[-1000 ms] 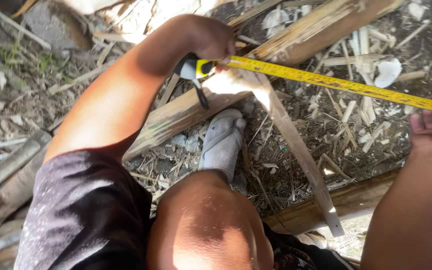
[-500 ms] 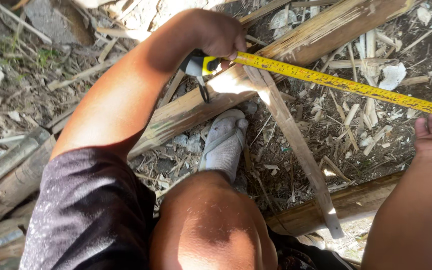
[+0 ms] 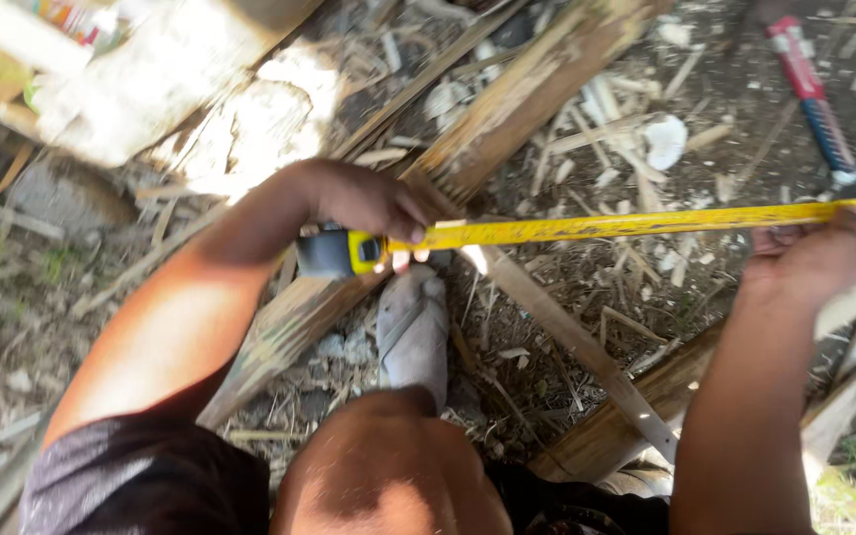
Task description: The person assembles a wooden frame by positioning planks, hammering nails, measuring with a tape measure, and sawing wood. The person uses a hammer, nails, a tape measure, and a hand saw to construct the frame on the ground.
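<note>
One tape measure is in use: its black-and-yellow case point(image 3: 334, 253) sits in the person's left hand point(image 3: 364, 203), whose fingers are clenched around it, and its single yellow blade point(image 3: 646, 223) runs out level to the right edge of the view. The right hand point(image 3: 809, 263) meets the blade near that edge; the fingers curl up against the underside of the blade, but whether they pinch it or only steady it cannot be told. Below the blade, one long split timber point(image 3: 507, 119) lies diagonally from lower left to upper right, and one thin pale slat point(image 3: 587, 352) crosses it toward the lower right. One foot in a grey sandal point(image 3: 413, 332) rests on the ground just beside the timber, directly under the case. One hammer with a red-and-blue handle point(image 3: 809, 94) lies well apart at the upper right. Wood chips and splinters point(image 3: 606, 109) cover the soil all around, too many to count
</note>
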